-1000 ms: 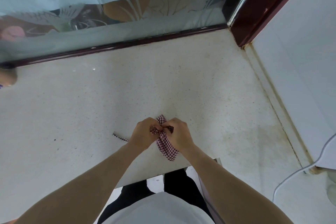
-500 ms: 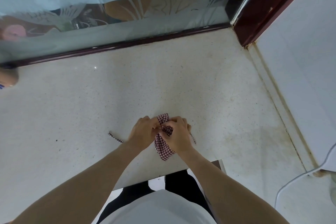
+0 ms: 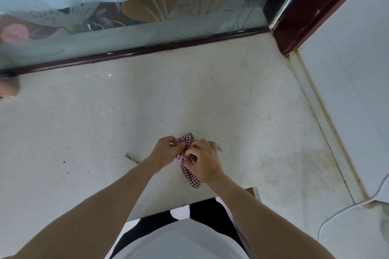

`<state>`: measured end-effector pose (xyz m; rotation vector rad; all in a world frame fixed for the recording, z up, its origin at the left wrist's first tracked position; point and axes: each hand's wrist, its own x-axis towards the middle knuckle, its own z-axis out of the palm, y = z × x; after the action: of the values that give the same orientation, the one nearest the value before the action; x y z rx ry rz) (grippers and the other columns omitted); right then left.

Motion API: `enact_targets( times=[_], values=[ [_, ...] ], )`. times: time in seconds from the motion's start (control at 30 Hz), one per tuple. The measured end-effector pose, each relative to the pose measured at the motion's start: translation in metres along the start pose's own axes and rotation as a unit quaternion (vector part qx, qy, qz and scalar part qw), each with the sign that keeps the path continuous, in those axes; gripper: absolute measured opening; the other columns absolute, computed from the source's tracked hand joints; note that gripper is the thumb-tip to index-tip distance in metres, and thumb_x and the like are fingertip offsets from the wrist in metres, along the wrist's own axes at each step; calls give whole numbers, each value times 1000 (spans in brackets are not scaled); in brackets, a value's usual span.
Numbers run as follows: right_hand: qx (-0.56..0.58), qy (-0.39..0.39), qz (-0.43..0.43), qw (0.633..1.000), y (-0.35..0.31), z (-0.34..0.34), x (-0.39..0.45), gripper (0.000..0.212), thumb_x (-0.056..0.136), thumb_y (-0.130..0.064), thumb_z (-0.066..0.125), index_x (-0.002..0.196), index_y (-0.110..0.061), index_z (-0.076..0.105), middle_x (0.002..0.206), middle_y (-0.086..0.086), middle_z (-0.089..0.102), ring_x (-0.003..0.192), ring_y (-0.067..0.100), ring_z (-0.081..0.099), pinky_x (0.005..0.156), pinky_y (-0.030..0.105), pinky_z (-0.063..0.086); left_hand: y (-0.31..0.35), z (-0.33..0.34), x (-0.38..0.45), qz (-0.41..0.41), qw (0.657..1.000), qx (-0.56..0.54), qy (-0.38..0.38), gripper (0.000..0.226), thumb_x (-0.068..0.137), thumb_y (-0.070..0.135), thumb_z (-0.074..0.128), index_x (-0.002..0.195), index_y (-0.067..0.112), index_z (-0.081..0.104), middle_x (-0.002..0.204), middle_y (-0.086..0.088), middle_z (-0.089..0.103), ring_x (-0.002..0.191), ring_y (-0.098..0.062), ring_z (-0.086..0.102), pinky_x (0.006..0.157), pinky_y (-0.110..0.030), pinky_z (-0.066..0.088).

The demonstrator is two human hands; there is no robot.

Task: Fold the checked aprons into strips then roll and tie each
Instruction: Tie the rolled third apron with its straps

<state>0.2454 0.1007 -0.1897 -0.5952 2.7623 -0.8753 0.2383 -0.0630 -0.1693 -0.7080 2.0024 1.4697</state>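
While both hands, left [image 3: 165, 150] and right [image 3: 205, 161], pinch one rolled checked apron [image 3: 188, 164] near the bench's [image 3: 242, 111] front edge, its tie [image 3: 131, 158] trails left; bare surface surrounds the apron.

This looks like a home kitchen or utility corner. A pale speckled stone counter [image 3: 210, 94] runs to a far sliding glass panel [image 3: 126, 33] etched with leaves in a dark red frame [image 3: 315, 6], while white wall tiles [image 3: 353, 82] and a white cable [image 3: 341, 208] stand on the right.
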Motion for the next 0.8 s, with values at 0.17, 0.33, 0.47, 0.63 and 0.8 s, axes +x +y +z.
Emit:
enact_targets(
  times=[0.17, 0.33, 0.47, 0.63, 0.8],
  values=[
    [84, -25, 11, 996, -7, -4, 5, 10, 69, -20, 72, 71, -17, 63, 77, -6, 65, 75, 14, 55, 80, 33, 45, -2, 6, 2, 14, 998, 38, 51, 31, 87, 30, 70, 69, 11, 53, 62, -5, 54, 56, -17, 42, 53, -29, 35],
    [122, -18, 30, 992, -6, -12, 7, 17, 70, -10, 72, 64, -14, 56, 65, -2, 62, 61, 12, 51, 66, 22, 39, 0, 15, 3, 9, 994, 26, 103, 31, 86, 27, 71, 68, 11, 52, 59, -4, 53, 51, -16, 40, 50, -30, 34],
    [133, -89, 88, 983, -8, -16, 4, 12, 80, -17, 65, 75, -16, 54, 62, -2, 60, 48, 9, 46, 51, 33, 43, 5, 19, 4, 8, 992, 28, 126, 31, 85, 26, 72, 67, 11, 52, 58, -3, 50, 49, -13, 36, 48, -27, 32],
    [74, -165, 116, 977, -17, -17, 8, 22, 98, -25, 49, 117, -15, 48, 73, 1, 58, 60, 16, 53, 58, 32, 43, 7, 20, 4, 38, 986, 50, 153, 27, 82, 29, 77, 67, 12, 62, 58, -1, 58, 52, -14, 48, 51, -26, 38],
    [18, -150, 129, 980, -13, -24, 7, 28, 98, -42, 54, 106, -15, 58, 82, 0, 65, 72, 19, 60, 66, 33, 49, 9, 17, 4, 31, 981, 10, 190, 17, 77, 25, 82, 77, 13, 71, 69, 1, 67, 60, -12, 60, 55, -22, 44]
  ],
)
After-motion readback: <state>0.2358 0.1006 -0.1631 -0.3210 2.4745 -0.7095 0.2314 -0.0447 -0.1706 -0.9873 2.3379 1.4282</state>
